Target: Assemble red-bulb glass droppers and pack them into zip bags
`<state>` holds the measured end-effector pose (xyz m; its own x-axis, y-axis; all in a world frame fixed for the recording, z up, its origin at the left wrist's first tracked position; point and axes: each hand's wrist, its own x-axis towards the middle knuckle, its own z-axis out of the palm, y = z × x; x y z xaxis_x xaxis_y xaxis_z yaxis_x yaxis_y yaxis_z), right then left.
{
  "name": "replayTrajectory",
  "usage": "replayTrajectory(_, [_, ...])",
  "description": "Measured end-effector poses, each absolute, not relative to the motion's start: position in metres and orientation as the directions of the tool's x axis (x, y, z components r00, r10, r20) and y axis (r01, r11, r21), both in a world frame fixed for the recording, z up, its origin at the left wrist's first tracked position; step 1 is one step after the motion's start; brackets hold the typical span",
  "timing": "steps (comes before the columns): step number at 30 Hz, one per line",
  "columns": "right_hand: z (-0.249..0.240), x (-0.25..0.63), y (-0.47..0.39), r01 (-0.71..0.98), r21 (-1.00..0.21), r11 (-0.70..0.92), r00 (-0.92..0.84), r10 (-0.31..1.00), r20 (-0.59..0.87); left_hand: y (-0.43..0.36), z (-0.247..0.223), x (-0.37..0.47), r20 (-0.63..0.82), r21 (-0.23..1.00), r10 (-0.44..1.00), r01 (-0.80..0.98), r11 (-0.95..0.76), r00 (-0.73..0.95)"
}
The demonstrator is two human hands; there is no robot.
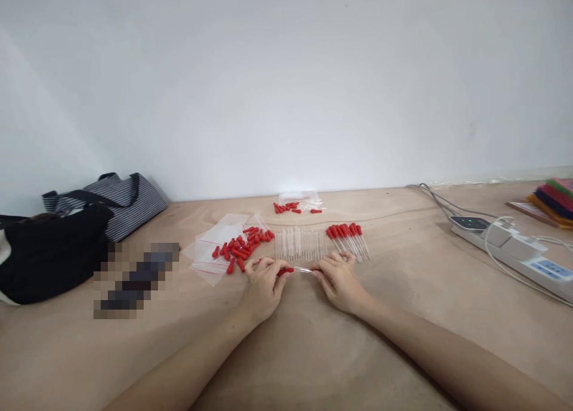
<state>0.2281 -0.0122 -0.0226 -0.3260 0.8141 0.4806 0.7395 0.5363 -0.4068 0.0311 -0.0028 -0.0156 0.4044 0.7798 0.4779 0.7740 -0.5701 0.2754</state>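
My left hand (268, 283) pinches a red rubber dropper bulb (285, 272) between thumb and fingers. Facing it, my right hand (338, 280) grips a clear glass dropper tube (303, 269) that spans the gap between the hands, its left end at the bulb's mouth. How far the tube sits inside the bulb I cannot tell. Just beyond the hands lies a row of bare glass tubes (298, 244). To its right are several droppers with red bulbs fitted (344, 231). Loose red bulbs (242, 247) are heaped to the left, partly on clear plastic bags (210, 259).
Farther back are more red bulbs (286, 207) and thin clear pieces by a plastic bag (298, 197). Black bag (58, 250) and striped bag (138, 202) stand left, near a pixelated patch. A power strip (528, 259) with cables and colourful sheets (553, 202) lie right.
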Motion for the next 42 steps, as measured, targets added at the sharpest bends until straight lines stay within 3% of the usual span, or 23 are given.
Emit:
replayTrajectory(16, [-0.027, 0.225, -0.012, 0.702, -0.379, 0.602, -0.360, 0.760, 0.541, -0.004, -0.015, 0.032, 0.533, 0.261, 0.717, 0.719, -0.645, 0.450])
replayTrajectory(28, [-0.029, 0.227, -0.012, 0.668, -0.201, 0.717, -0.437, 0.595, 0.674, -0.008, -0.012, 0.033, 0.565, 0.251, 0.651, 0.646, -0.721, 0.507])
replayTrajectory(34, [-0.022, 0.221, -0.016, 0.661, -0.333, 0.672, -0.404, 0.693, 0.597, -0.012, -0.008, 0.035, 0.585, 0.242, 0.633, 0.636, -0.733, 0.507])
replayTrajectory(38, [-0.015, 0.217, -0.019, 0.655, -0.460, 0.599, -0.388, 0.789, 0.476, -0.013, -0.009, 0.036, 0.615, 0.239, 0.611, 0.621, -0.746, 0.498])
replayTrajectory(42, [-0.010, 0.214, -0.022, 0.684, -0.509, 0.523, -0.390, 0.851, 0.351, -0.014, -0.010, 0.038, 0.623, 0.210, 0.586, 0.611, -0.763, 0.518])
